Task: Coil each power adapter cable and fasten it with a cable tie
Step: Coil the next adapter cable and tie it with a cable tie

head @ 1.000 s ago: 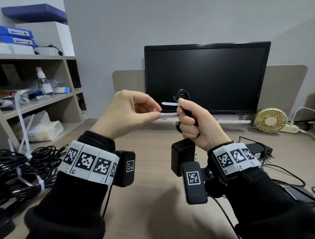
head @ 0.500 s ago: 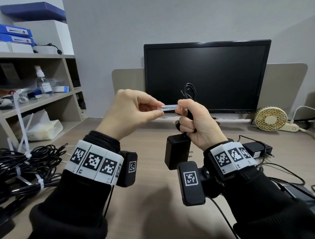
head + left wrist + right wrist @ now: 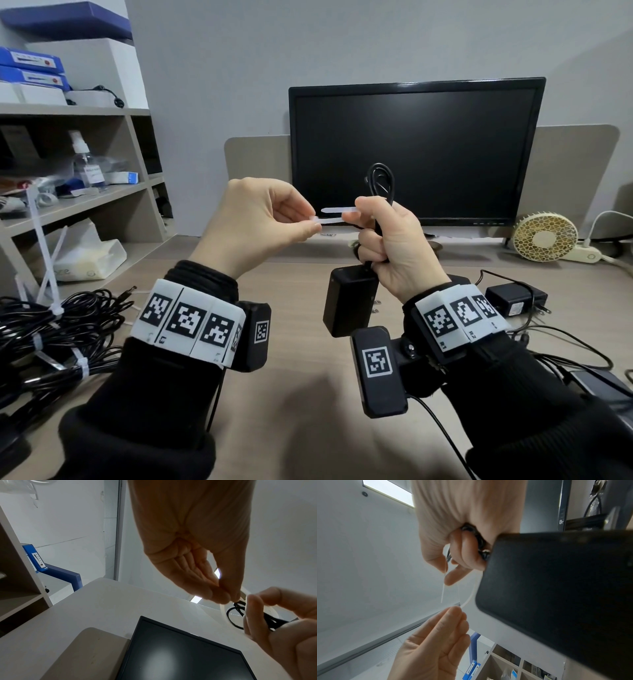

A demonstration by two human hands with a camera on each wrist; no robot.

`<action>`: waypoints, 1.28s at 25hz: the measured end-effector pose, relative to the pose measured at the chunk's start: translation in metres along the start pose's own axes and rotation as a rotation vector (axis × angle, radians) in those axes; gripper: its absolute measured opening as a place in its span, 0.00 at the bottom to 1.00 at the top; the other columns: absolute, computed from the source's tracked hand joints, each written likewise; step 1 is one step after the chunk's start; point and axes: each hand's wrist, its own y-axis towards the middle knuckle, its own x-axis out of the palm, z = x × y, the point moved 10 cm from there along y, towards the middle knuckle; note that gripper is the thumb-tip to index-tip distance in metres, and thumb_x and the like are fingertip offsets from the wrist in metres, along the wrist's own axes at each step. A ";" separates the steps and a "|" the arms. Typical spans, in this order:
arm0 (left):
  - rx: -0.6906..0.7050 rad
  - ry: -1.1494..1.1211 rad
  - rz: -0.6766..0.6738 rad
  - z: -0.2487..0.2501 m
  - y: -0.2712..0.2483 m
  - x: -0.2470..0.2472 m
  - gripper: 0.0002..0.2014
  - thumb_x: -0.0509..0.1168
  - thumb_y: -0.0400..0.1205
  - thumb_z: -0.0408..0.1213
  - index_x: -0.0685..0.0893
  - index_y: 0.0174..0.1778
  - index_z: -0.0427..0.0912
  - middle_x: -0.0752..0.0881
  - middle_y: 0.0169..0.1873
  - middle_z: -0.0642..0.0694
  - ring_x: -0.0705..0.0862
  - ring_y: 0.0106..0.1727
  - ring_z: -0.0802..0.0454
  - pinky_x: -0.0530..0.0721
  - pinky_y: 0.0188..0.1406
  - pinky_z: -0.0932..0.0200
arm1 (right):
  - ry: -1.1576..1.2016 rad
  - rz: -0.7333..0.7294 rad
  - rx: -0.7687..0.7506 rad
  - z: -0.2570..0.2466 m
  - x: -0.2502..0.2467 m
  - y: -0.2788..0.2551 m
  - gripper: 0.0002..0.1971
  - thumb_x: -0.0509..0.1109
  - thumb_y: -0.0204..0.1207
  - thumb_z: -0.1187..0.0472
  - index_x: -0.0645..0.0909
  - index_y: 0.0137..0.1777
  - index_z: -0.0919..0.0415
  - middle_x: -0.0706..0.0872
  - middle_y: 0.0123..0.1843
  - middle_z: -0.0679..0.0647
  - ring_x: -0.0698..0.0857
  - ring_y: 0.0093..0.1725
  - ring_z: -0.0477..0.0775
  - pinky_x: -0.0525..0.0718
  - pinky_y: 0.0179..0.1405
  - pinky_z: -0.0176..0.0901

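Note:
My right hand (image 3: 383,236) grips a coiled black cable (image 3: 381,181) upright in front of the monitor; its loops stick out above my fist. The black power adapter (image 3: 349,301) hangs below that fist and fills the right wrist view (image 3: 556,588). A white cable tie (image 3: 334,219) runs round the coil toward the left. My left hand (image 3: 308,222) pinches one end of the tie between thumb and forefinger, while my right thumb (image 3: 356,214) presses the other strand. In the left wrist view my left fingertips (image 3: 228,596) meet beside the cable loop (image 3: 235,615).
A heap of tied black cables (image 3: 58,329) with loose white ties lies at the left of the desk (image 3: 301,411). More adapters (image 3: 513,301) and wires lie at the right. Behind stand a monitor (image 3: 414,154), a small fan (image 3: 544,236) and shelves (image 3: 68,205).
The coil has risen higher out of my right fist and both hands have lifted slightly. The tie's two strands have spread apart and my left hand has pulled its end a little leftward.

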 end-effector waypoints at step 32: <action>0.050 0.069 -0.014 -0.002 0.001 0.006 0.02 0.77 0.73 0.33 0.91 0.39 0.44 0.90 0.31 0.50 0.88 0.33 0.60 0.86 0.38 0.67 | -0.149 0.044 -0.049 0.000 -0.002 0.000 0.07 0.70 0.76 0.69 0.73 0.41 0.62 0.88 0.31 0.56 0.61 0.15 0.41 0.61 0.14 0.32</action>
